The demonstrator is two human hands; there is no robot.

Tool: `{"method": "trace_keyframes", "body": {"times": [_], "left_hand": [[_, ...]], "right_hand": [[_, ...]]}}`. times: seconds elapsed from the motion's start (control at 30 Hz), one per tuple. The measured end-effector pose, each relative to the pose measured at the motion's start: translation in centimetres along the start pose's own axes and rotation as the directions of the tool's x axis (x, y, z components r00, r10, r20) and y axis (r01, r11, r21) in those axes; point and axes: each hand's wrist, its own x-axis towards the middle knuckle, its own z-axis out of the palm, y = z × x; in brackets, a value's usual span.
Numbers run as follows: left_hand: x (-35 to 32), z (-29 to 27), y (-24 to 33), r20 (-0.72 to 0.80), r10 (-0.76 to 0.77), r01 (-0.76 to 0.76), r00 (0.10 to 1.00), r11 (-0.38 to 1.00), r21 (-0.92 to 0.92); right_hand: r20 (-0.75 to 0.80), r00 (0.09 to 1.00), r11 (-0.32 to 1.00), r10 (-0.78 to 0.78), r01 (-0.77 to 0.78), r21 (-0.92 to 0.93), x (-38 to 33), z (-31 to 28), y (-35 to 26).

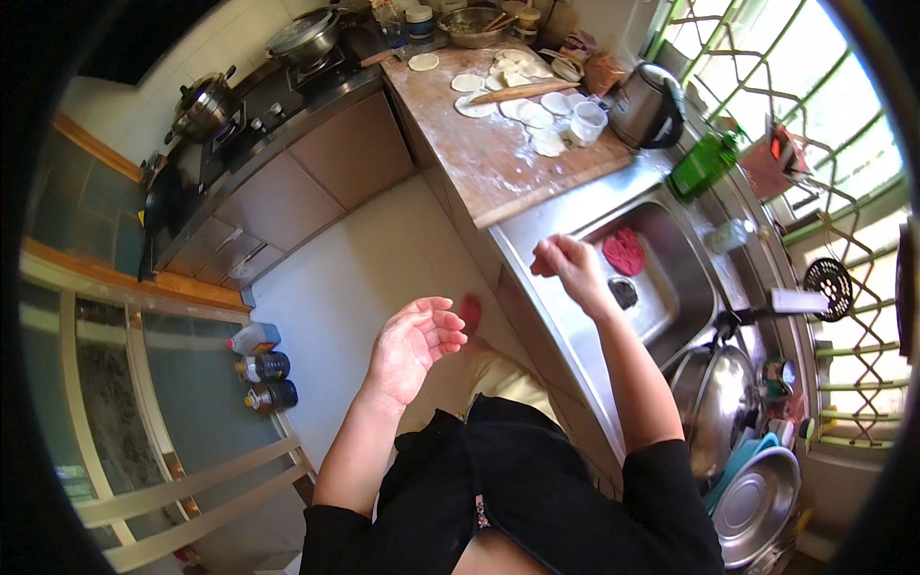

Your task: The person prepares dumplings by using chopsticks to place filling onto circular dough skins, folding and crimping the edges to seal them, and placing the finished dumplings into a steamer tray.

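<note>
In mid-air: bare left hand [407,347], loosely cupped, empty; bare right hand [571,269], curled tighter, contents not discernible. Just right of nearer right hand: crumpled red cloth [624,251] in rectangular steel sink [661,292]. Farther ahead: slim wooden rolling pin [527,92], crosswise on floury worktop [460,158].

Brown cabinets [305,182] edge a pale floor [350,254]; a barred window [815,91] glows.

Probably a home kitchen: sink [659,309], stove [256,100], kettle [640,105].

A rolling pin [515,92] and dough rounds [469,83] lie on the tabletop [439,105], left of the kettle [638,103], beyond the sink [661,299].
</note>
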Motion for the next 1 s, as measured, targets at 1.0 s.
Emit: {"method": "trace_keyframes", "body": {"times": [1.0], "left_hand": [[53.7,-3.2,18.0,0.518,-0.086,-0.524,0.851,-0.224,0.822]], "right_hand": [[-0.824,0.42,0.707,0.38,-0.706,-0.034,41.2,10.4,1.9]]}}
